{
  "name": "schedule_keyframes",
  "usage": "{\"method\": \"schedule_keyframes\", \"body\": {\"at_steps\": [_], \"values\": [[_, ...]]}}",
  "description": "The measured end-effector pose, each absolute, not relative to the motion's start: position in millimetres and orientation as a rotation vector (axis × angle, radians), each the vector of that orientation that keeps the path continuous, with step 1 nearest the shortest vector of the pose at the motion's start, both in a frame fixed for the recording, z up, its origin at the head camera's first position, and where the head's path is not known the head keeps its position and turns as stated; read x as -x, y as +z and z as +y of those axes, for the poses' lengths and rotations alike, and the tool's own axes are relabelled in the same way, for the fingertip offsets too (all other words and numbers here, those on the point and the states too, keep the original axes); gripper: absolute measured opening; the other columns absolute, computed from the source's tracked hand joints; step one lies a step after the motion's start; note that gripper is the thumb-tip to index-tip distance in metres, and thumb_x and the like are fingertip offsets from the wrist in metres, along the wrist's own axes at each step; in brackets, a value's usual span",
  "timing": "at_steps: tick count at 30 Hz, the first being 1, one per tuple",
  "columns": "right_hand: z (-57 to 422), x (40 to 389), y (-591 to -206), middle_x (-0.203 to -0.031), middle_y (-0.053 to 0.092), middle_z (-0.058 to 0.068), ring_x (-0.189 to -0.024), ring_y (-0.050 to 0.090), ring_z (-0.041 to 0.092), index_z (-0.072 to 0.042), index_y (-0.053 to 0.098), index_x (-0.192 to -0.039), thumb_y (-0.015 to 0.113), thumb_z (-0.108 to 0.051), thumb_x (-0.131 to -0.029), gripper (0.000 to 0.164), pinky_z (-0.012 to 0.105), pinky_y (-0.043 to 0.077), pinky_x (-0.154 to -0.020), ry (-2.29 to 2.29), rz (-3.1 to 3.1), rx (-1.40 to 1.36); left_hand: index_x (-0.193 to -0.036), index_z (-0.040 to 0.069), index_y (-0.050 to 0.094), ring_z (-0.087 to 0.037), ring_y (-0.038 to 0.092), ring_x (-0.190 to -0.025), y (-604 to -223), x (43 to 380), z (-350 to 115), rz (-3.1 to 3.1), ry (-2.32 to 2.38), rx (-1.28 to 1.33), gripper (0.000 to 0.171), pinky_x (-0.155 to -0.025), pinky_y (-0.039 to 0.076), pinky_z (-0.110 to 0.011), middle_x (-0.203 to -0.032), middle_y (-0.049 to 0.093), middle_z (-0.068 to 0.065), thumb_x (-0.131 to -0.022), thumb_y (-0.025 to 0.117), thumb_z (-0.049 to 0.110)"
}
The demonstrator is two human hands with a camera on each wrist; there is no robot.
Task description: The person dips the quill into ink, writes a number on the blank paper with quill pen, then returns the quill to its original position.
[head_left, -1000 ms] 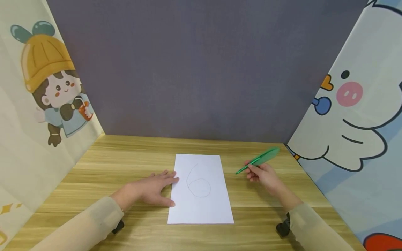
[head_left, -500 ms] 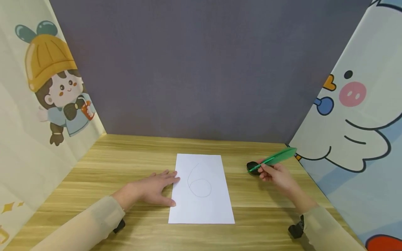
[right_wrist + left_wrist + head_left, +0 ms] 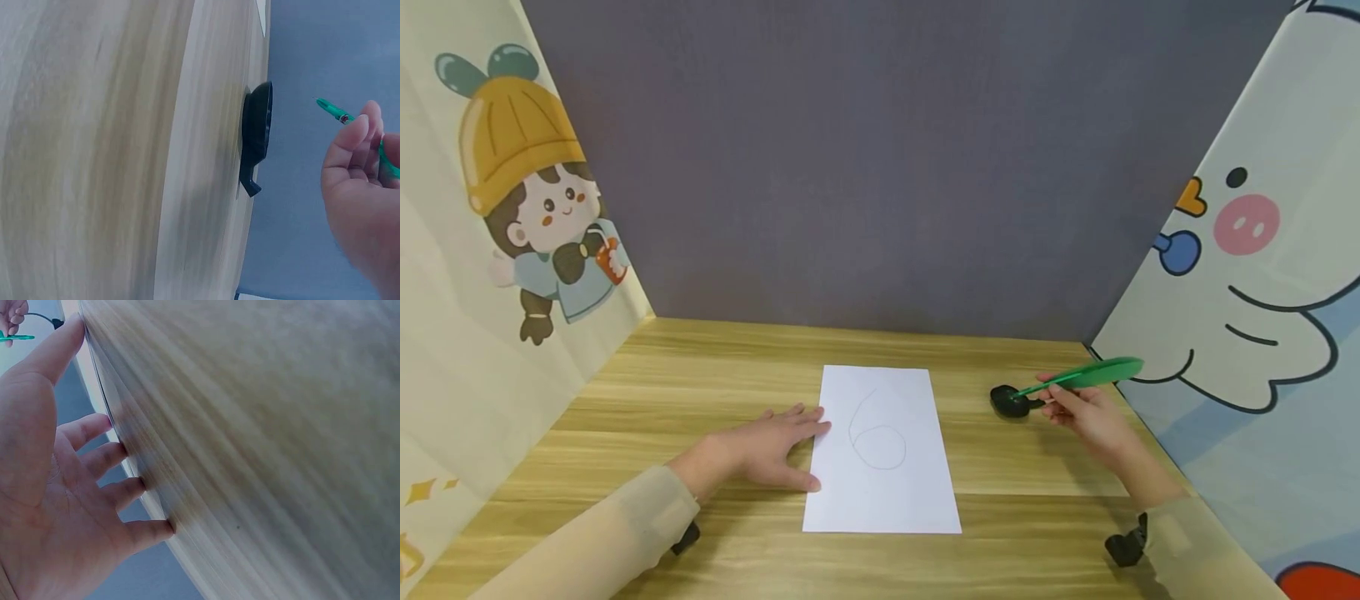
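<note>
My right hand [image 3: 1086, 417] pinches a green feather pen [image 3: 1101, 372] between thumb and fingers, its tip pointing left over a small black dish with a short handle [image 3: 1009, 402]. In the right wrist view the pen's tip [image 3: 331, 107] is clear of the dish [image 3: 255, 125], which sits on the table. My left hand [image 3: 775, 450] rests spread at the left edge of a white sheet of paper [image 3: 917, 500], its thumb and fingertips on that edge. A thin pencil-like line on the sheet forms a 6. The left wrist view shows the left fingers [image 3: 128, 494] straight against the surface.
The wood-grain table [image 3: 700, 358] ends at a dark grey panel [image 3: 880, 167] at the back. Cartoon-printed walls flank it: a left wall [image 3: 445, 292] and a right wall [image 3: 1285, 350], close to the right forearm.
My right hand has moved right with the feather pen, away from the paper. The black dish, hidden one second ago, now shows at the pen's tip. My left hand stays put.
</note>
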State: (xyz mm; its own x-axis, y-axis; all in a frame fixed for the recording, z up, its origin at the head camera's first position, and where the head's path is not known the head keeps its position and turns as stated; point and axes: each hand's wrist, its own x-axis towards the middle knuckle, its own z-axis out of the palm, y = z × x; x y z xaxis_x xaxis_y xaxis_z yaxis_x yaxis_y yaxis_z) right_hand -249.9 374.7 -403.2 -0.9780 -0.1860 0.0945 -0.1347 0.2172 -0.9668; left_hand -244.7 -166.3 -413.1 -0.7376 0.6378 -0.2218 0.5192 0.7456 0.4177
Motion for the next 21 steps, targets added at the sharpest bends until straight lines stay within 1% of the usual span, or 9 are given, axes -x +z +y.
{"method": "schedule_keyframes", "body": {"at_steps": [4,6,8,12,14,15,18,20,21], "values": [[376.5,249.3,-403.4,-0.110,0.073,-0.011,-0.091,0.070,0.010,-0.013,0.063,-0.148,0.053,-0.024,-0.118,0.034,0.023,0.061,-0.079,-1.900,2.422,0.348,-0.171,0.013,0.039,-0.044,0.017,-0.171,-412.9,244.6,-166.3,2.595,0.475,-0.893,0.098,-0.133,0.018,-0.076,-0.183,0.026,-0.013,-0.097,0.074,0.066],[376.5,248.6,-402.3,-0.112,0.073,-0.011,-0.091,0.070,0.009,-0.012,0.061,-0.151,0.054,-0.021,-0.118,0.035,0.023,0.062,-0.080,-1.870,2.420,0.374,-0.171,0.012,0.039,-0.045,0.017,-0.170,-412.7,244.4,-166.3,2.596,0.474,-0.899,0.098,-0.133,0.018,-0.077,-0.183,0.026,-0.014,-0.097,0.074,0.066],[376.8,247.4,-400.9,-0.118,0.072,-0.013,-0.094,0.070,0.008,-0.005,0.055,-0.158,0.055,-0.018,-0.117,0.043,0.024,0.062,-0.083,-1.810,2.435,0.418,-0.171,0.013,0.039,-0.045,0.017,-0.170,-412.8,244.4,-166.2,2.596,0.470,-0.900,0.098,-0.133,0.018,-0.077,-0.183,0.026,-0.014,-0.097,0.074,0.066],[377.6,244.4,-399.6,-0.134,0.070,-0.013,-0.105,0.073,0.004,-0.001,0.045,-0.165,0.058,-0.014,-0.115,0.053,0.025,0.063,-0.088,-1.680,2.502,0.496,-0.171,0.011,0.039,-0.046,0.018,-0.170,-411.7,243.4,-165.9,2.592,0.466,-0.913,0.099,-0.132,0.018,-0.078,-0.182,0.026,-0.015,-0.097,0.074,0.066],[377.5,243.4,-399.5,-0.143,0.069,-0.003,-0.111,0.073,0.002,0.000,0.041,-0.167,0.060,-0.015,-0.114,0.058,0.025,0.063,-0.091,-1.592,2.565,0.511,-0.171,0.011,0.039,-0.047,0.017,-0.170,-411.5,242.8,-165.9,2.589,0.468,-0.914,0.099,-0.132,0.018,-0.078,-0.182,0.025,-0.016,-0.097,0.073,0.067],[377.3,243.0,-399.7,-0.147,0.068,0.006,-0.113,0.073,0.002,0.000,0.040,-0.168,0.061,-0.015,-0.114,0.060,0.026,0.063,-0.093,-1.568,2.580,0.507,-0.171,0.011,0.039,-0.047,0.017,-0.170,-411.1,242.4,-165.9,2.588,0.469,-0.914,0.099,-0.132,0.017,-0.078,-0.183,0.025,-0.016,-0.097,0.073,0.067],[377.7,242.7,-400.3,-0.160,0.054,0.029,-0.117,0.072,0.006,-0.004,0.036,-0.171,0.060,-0.019,-0.115,0.063,0.030,0.063,-0.095,-1.500,2.587,0.478,-0.171,0.011,0.039,-0.046,0.017,-0.170,-411.2,242.0,-166.0,2.588,0.473,-0.909,0.100,-0.132,0.017,-0.078,-0.183,0.025,-0.015,-0.097,0.074,0.068],[378.6,243.0,-401.2,-0.166,0.044,0.034,-0.119,0.073,0.010,-0.007,0.034,-0.172,0.059,-0.022,-0.116,0.064,0.032,0.063,-0.095,-1.506,2.563,0.447,-0.171,0.011,0.039,-0.045,0.017,-0.170,-411.4,242.0,-166.1,2.589,0.473,-0.907,0.100,-0.132,0.017,-0.077,-0.183,0.025,-0.015,-0.097,0.073,0.068],[379.3,243.3,-401.8,-0.167,0.043,0.034,-0.119,0.074,0.013,-0.007,0.034,-0.172,0.058,-0.023,-0.116,0.063,0.033,0.064,-0.096,-1.529,2.544,0.429,-0.171,0.011,0.039,-0.045,0.017,-0.170,-411.3,241.9,-166.2,2.590,0.473,-0.907,0.100,-0.132,0.017,-0.077,-0.183,0.025,-0.015,-0.097,0.073,0.068]]}}
